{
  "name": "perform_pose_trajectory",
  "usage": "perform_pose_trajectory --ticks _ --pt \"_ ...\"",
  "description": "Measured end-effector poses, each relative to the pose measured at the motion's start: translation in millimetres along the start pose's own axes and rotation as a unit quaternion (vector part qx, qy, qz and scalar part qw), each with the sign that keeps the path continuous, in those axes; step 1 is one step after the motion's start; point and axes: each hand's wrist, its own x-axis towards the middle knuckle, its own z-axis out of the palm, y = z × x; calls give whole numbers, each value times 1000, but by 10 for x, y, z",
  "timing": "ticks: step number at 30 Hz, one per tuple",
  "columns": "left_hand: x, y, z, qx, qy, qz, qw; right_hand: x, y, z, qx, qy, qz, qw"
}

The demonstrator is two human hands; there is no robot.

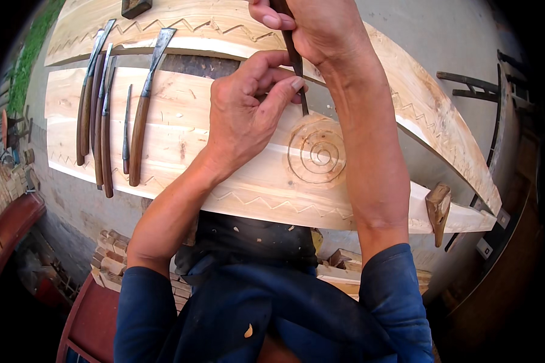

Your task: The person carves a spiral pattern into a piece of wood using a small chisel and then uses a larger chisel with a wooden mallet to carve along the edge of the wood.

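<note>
Grey concrete floor (418, 36) spreads beyond and to the right of the hands, with a strip of green grass (39, 42) far off to their left. Beneath the hands lies a long, pale wooden board (188, 130), narrowing toward its right end, with a zigzag line cut along its near edge. Another pale board (448, 133) lies beyond it, also marked with zigzags, and the two come close together at the far right. A round spiral (317, 151) is carved into the nearer board, just to the right of the left hand (248, 97) and beside the right forearm.

Both hands grasp one slim, dark carving tool (294, 53). The right hand (315, 24), partly cut off by the upper edge of the view, is closed around its upper part; the left pinches it lower down between thumb and fingers. The tool slants down, its tip at the spiral's far edge.

To the left of the hands, several wooden-handled chisels (141, 115) lie across the nearer board, blades pointing away from the person. A small dark block (135, 7) sits on the farther board, beyond them. Right of both hands, a stubby wooden piece (438, 209) rests on the narrow end.
</note>
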Motion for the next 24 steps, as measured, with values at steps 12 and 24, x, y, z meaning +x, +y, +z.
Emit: perform_pose_trajectory --ticks 12,24 --pt "17 -81 24 -17 31 41 999 4 52 67 -11 -9 -30 999" --pt "33 -128 45 -12 43 41 998 62 158 46 -13 -12 15 1000"
